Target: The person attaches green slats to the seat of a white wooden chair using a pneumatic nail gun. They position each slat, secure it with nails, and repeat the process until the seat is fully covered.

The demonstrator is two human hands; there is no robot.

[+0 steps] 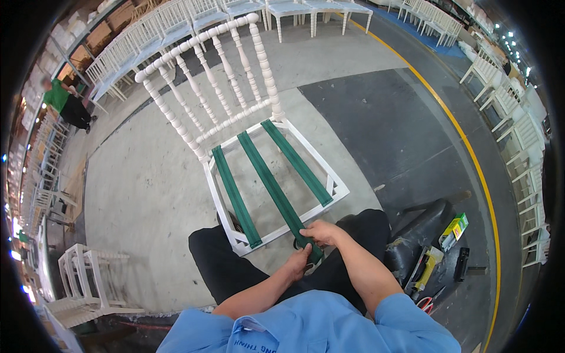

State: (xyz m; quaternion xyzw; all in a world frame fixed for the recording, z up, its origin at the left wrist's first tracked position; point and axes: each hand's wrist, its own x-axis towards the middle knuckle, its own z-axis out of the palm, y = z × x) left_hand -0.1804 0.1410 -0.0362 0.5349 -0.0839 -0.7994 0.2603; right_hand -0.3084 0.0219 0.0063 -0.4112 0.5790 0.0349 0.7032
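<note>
Gripping the front end of the middle dark-green woven strap [271,182], your two hands work just past the front rail [272,236] of a white chair [264,65] with a turned-spindle backrest. Your left hand [294,263] is closed, fingers and thumb pinching the strap below the rail. Your right hand [323,233] is likewise closed, its thumb and fingers on the strap where it crosses the rail.

Note the strap position: it runs from the rear of the open seat frame [316,155] forward to your hands. A left green strap [234,195] and a right green strap [296,162] span the frame on either side, well apart from it. The chair's front faces you, between your knees in black trousers [366,232].

To your right, beside a black padded seat [421,232], locate a yellow-and-silver hand tool [428,266], a green-and-yellow box [453,230], a black oblong object [462,264] and red-handled scissors [426,304]. Farther off stand rows of white chairs; at left, a person in a green top [57,96] stands.
</note>
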